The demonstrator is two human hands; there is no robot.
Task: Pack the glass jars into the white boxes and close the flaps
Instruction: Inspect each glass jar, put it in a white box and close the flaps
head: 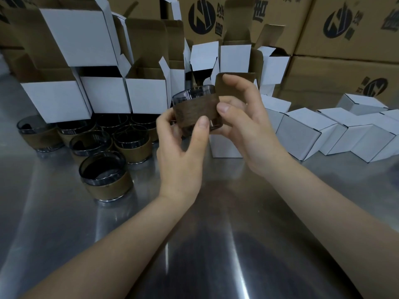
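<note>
Glass jars [129, 143] stand in a close cluster on the left of the steel table [216, 244]. Each has a dark rim and a brown sleeve round its body, and the nearest one [105, 180] sits a little apart toward me. Behind them the open white boxes [105, 93] are stacked in rows, flaps up, showing their brown insides.

In the middle, my left hand [181, 152] holds a jar [194, 111] up off the table. My thumb lies across the front of its brown sleeve and my fingers curl round its left side. The jar is tilted slightly, with its clear rim toward the boxes.

My right hand [248, 124] meets it from the other side. The thumb presses the right edge of the sleeve, and the forefinger hooks over the top of an upright brown flap [233, 85] just behind the jar. Both hands are closed on the same jar, almost touching each other.

Under my right hand stands a white box [224, 146]. My hand hides its mouth, so I cannot tell how the jar sits relative to it.

To the right, closed white boxes [302, 134] lie on their sides in a loose row. Big brown cartons [345, 29] with black logos are stacked along the back.
</note>
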